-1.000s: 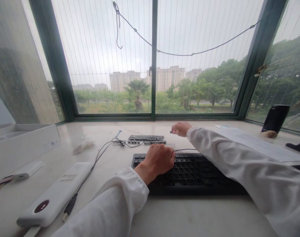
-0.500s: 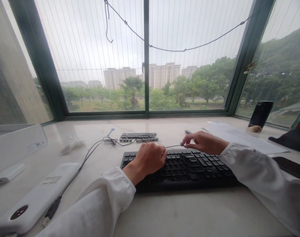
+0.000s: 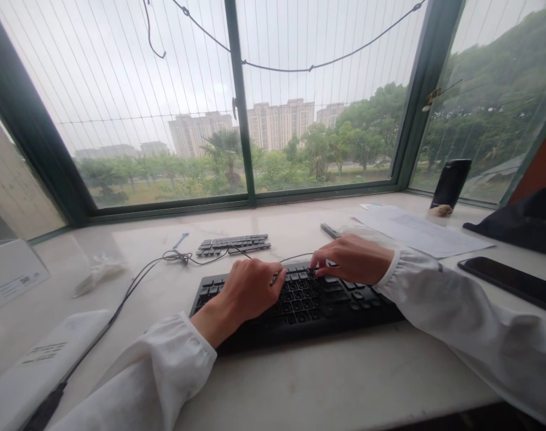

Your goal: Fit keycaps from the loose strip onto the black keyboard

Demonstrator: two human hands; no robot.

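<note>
A black keyboard (image 3: 345, 320) lies in front of me, with many key positions in its middle bare of caps. My left hand (image 3: 248, 290) rests over its left part, fingers curled and thumb against them. Whatever is in that pinch is mostly hidden. My right hand (image 3: 351, 258) bends over the upper middle keys, its fingertips pinching a small dark keycap (image 3: 313, 273) close against the keyboard. Behind the keyboard, loose keycaps (image 3: 232, 244) lie in rows. The keyboard's dark cable (image 3: 295, 257) runs behind both hands.
A small blue tool (image 3: 181, 240) and a crumpled clear bag (image 3: 97, 275) lie at left, near a white power bank (image 3: 44, 365). Printed paper (image 3: 423, 230), a black phone (image 3: 510, 281) and a dark upright object (image 3: 450, 185) are at right. A short dark strip (image 3: 330, 230) lies behind my right hand.
My right hand has lowered the small keycap from above the keyboard's back edge onto its upper middle keys. My left hand stays over the left part. The view has tilted and shifted right.
</note>
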